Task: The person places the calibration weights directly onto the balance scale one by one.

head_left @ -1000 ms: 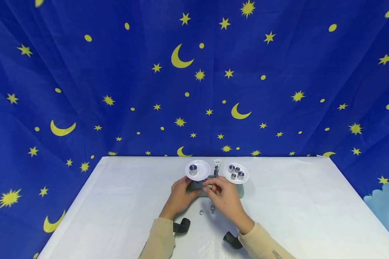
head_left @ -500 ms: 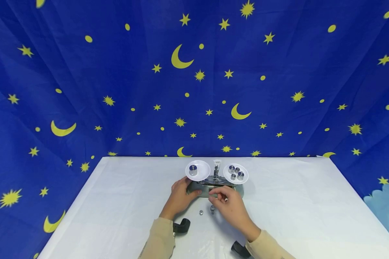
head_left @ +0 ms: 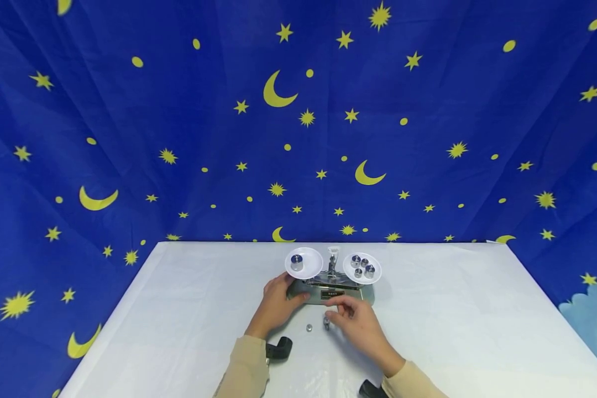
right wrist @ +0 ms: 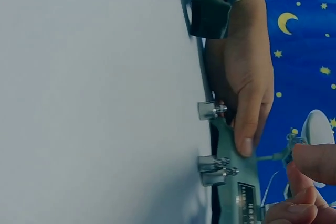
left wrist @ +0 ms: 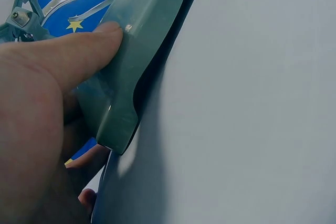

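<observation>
A small beam balance (head_left: 358,297) with a green base stands on the table. My left hand (head_left: 275,305) grips the left end of the base. In the left wrist view, the thumb presses the green front (left wrist: 144,35) while the other fingers lie behind it. One metal weight (head_left: 297,262) stands on the left white pan (head_left: 310,271); several more (head_left: 370,271) stand on the right pan (head_left: 373,260). My right hand (head_left: 360,326) hovers before the base, thumb and forefinger apart with nothing visible between them, close to two weights (right wrist: 212,170). A third weight (head_left: 309,328) stands to their left.
The white table (head_left: 477,326) reaches back to a blue curtain (head_left: 219,132) with yellow moons and stars. Black wrist mounts (head_left: 279,348) stick out near both forearms.
My right hand has drawn back from the beam, down and slightly right, towards the loose weights, uncovering the base's label. My left hand has kept its grip on the base.
</observation>
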Demonstrator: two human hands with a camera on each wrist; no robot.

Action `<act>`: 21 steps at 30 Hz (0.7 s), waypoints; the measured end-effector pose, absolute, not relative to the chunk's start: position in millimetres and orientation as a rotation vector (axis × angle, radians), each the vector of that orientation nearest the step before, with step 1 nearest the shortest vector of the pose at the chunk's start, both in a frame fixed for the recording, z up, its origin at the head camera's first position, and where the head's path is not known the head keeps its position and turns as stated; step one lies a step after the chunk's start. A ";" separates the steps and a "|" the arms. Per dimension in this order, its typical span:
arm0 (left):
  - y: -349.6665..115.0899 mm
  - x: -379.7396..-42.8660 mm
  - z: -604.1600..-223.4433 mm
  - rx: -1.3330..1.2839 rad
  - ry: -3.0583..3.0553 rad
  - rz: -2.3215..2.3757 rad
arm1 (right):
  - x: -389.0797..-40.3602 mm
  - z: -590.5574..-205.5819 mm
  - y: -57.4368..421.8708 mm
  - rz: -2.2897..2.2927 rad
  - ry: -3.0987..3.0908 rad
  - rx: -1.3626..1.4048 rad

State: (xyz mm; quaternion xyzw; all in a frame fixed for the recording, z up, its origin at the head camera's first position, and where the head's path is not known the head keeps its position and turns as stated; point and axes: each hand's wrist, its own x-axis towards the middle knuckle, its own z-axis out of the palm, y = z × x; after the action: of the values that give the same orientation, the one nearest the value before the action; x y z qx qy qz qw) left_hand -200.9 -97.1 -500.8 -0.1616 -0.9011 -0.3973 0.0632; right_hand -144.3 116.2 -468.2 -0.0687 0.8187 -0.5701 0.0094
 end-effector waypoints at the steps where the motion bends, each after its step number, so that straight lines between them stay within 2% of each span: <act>1: -97.2 -201.0 -501.0 -0.487 -2.723 -1.201 | -144.1 -469.3 116.2 -1.787 2.544 -0.202; 21: -96.8 -200.4 -500.1 -0.474 -2.737 -1.200 | -143.9 -482.3 117.7 -1.835 2.378 -0.101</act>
State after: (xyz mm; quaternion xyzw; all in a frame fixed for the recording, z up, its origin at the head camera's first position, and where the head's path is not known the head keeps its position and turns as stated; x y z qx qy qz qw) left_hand -200.4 -96.8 -500.1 -0.1565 -0.9030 -0.3959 0.0578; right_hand -143.9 117.7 -482.3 -0.0334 0.7895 -0.6090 0.0682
